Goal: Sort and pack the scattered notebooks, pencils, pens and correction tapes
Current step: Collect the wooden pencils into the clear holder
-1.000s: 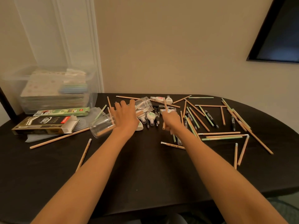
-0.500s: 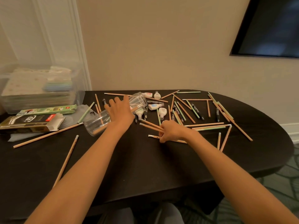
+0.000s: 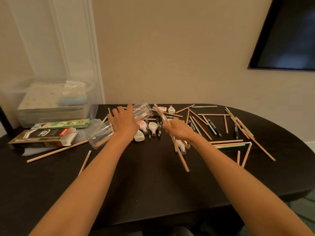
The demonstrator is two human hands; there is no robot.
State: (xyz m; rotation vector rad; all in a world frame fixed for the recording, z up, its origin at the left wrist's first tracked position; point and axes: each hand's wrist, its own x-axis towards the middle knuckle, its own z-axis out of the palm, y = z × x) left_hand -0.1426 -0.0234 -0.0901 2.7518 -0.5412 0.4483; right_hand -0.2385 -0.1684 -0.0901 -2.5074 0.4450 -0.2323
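Observation:
My left hand (image 3: 123, 122) lies with spread fingers on a clear plastic jar (image 3: 102, 136) that rests on its side with pencils inside. Just right of it, my right hand (image 3: 178, 129) grips a blurred bunch of wooden pencils (image 3: 183, 160), their upper ends pointing at the jar's mouth (image 3: 144, 109). Between the hands sit white correction tapes (image 3: 152, 126) and black pens (image 3: 158, 127). Many loose pencils (image 3: 228, 143) and a few pens (image 3: 213, 125) are scattered over the right half of the dark table (image 3: 144, 184). Notebooks (image 3: 51, 99) are stacked in a clear bin.
The clear bin (image 3: 10, 92) stands at the table's back left corner. In front of it lie a green pencil box (image 3: 63, 124) and an open black pen box (image 3: 42, 137). Two single pencils (image 3: 56, 151) lie at the left. A dark screen (image 3: 286, 40) hangs on the wall.
My right hand has lifted a bunch of pencils off the table and swung them up toward the jar's mouth. My left hand has stayed on the jar.

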